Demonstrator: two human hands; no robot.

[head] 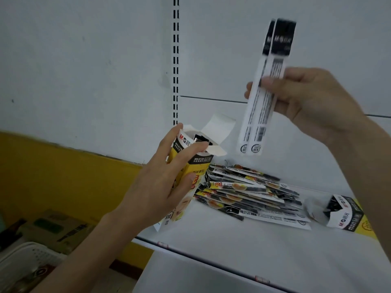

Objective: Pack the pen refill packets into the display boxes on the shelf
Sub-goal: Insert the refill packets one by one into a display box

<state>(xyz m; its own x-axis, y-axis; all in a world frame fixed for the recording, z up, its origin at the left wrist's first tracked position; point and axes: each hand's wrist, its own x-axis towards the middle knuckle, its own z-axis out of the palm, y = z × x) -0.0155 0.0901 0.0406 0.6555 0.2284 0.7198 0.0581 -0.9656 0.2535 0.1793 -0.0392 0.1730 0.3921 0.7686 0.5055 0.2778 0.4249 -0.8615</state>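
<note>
The left hand (167, 187) is gripping the display box (198, 163) upright at the shelf (232, 250) edge, flaps open, while the right hand's (313, 102) grip is pinching two refill packets (262, 106) overhead, seemingly for sliding in.

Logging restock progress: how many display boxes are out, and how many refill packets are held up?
Display boxes: 2, held box in the left hand, lying box on the shelf.
Held-up packets: 2, in the right hand.
Total: 4; loose pile too jumbled to count.

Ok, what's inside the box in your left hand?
Black packet tops show through the open top of the box. Its walls and the left hand hide how many are inside.
</note>
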